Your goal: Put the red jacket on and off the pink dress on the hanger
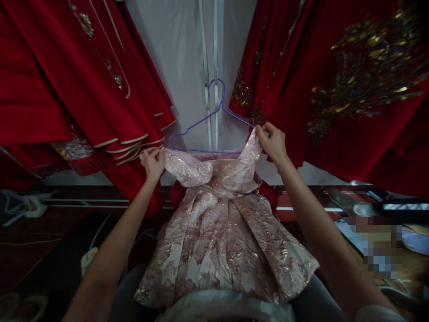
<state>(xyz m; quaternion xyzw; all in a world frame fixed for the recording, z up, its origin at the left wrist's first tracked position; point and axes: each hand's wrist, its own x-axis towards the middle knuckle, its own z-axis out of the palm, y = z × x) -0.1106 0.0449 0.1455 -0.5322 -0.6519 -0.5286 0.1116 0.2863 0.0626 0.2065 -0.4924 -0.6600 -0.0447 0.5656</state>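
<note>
A pink and gold brocade dress [231,232] hangs spread out in front of me, its skirt reaching down over my lap. My left hand [153,163] is closed in a pinch on its left shoulder strap. On the other side, my right hand [273,141] pinches the right strap beside the end of a purple wire hanger [197,121]. The hanger's right arm meets that strap. Its left corner shows bare, just above the strap in my left hand. The hanger's hook is up by the pale vertical strips.
Red garments [134,103] with pale piping hang at the left. More red cloth with gold sequin embroidery [375,67] hangs at the right. A white power strip [89,259] lies low at the left. At the right, a wooden surface [355,243] bears a phone-like device.
</note>
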